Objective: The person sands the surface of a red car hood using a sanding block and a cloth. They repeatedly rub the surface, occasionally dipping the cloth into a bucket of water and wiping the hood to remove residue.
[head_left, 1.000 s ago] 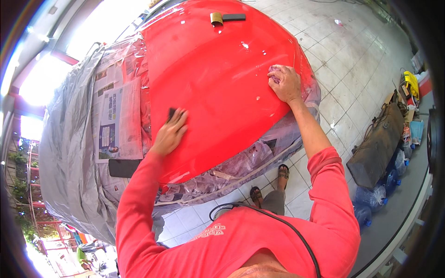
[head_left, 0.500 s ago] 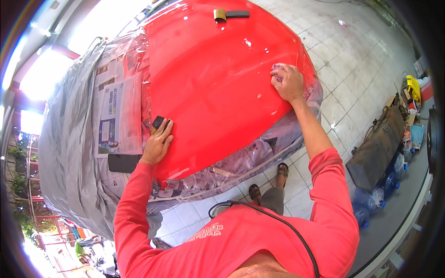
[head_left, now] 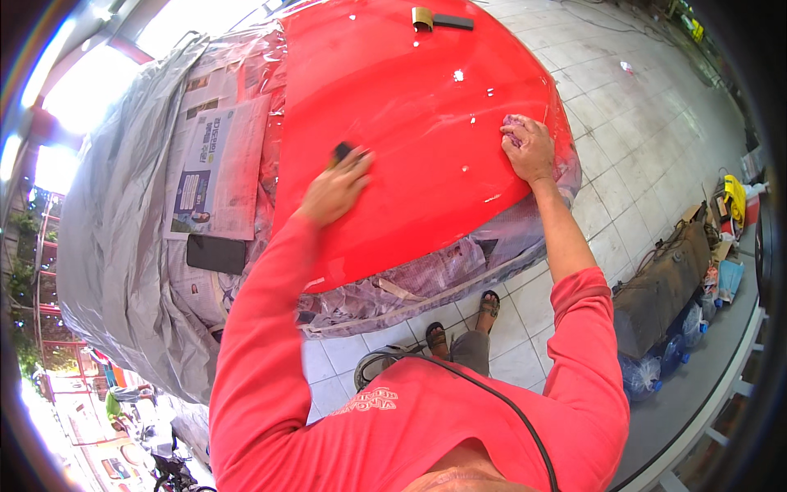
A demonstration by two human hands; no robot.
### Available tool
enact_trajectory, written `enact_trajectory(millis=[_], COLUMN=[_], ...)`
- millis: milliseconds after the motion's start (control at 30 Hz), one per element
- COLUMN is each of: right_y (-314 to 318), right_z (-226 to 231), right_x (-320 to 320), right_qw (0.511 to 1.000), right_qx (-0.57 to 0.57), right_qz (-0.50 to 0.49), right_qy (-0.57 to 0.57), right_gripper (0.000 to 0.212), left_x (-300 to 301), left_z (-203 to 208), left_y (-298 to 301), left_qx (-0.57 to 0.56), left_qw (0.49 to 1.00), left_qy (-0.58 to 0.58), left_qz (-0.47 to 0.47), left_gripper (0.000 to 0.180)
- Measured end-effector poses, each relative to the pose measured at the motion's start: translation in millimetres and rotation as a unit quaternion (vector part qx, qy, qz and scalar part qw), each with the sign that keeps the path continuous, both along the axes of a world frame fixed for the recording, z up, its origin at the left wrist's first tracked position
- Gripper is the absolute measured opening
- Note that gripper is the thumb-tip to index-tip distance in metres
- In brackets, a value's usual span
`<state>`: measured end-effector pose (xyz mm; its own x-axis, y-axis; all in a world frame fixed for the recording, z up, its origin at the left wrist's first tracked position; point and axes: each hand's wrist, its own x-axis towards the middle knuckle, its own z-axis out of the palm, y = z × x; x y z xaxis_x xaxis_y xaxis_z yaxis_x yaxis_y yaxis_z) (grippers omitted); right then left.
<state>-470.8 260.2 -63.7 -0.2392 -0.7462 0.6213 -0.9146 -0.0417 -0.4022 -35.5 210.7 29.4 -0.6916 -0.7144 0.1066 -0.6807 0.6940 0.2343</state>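
A glossy red car bonnet (head_left: 426,107) fills the middle of the view, its edges masked with newspaper and clear plastic. My left hand (head_left: 334,190) presses a small dark sanding block (head_left: 341,152) flat on the red panel. My right hand (head_left: 529,148) rests near the bonnet's right edge, fingers closed over a small pale cloth (head_left: 513,131). Both arms wear red sleeves.
A grey cover (head_left: 123,238) drapes the car at left, with taped newspaper (head_left: 215,168) and a dark flat object (head_left: 216,253) on it. A tape roll and dark block (head_left: 438,18) lie at the bonnet's far end. Bags and water bottles (head_left: 672,328) line the tiled floor at right.
My left hand slid the sanding block from the bonnet's left edge toward its middle. My right hand has stayed in place on the cloth.
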Motion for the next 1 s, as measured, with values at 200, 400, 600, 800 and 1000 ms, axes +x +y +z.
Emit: enact_trajectory(millis=[200, 400, 600, 800, 1000], right_y=[-2, -13, -6, -12, -20], right_z=[5, 3, -1, 9, 8], right_x=[1, 15, -2, -8, -7], right_qw=[1.000, 0.999, 0.998, 0.996, 0.992], right_qx=[0.008, -0.013, 0.000, 0.048, 0.008], right_qz=[-0.015, 0.042, 0.036, 0.028, 0.076], right_qy=[0.004, 0.019, 0.045, 0.073, 0.095], right_gripper=[0.019, 0.019, 0.022, 0.023, 0.022], left_x=[92, -87, 14, 107, 108], left_z=[6, -28, -32, -9, -13], left_y=[27, -38, 42, 114, 58], left_qx=[-0.053, -0.148, -0.131, -0.126, -0.182], left_qw=[0.998, 0.985, 0.988, 0.974, 0.966], left_qy=[-0.024, -0.062, 0.015, -0.001, -0.027], left_qz=[0.011, -0.059, 0.082, 0.187, 0.184], left_gripper=[0.052, 0.059, 0.052, 0.050, 0.051])
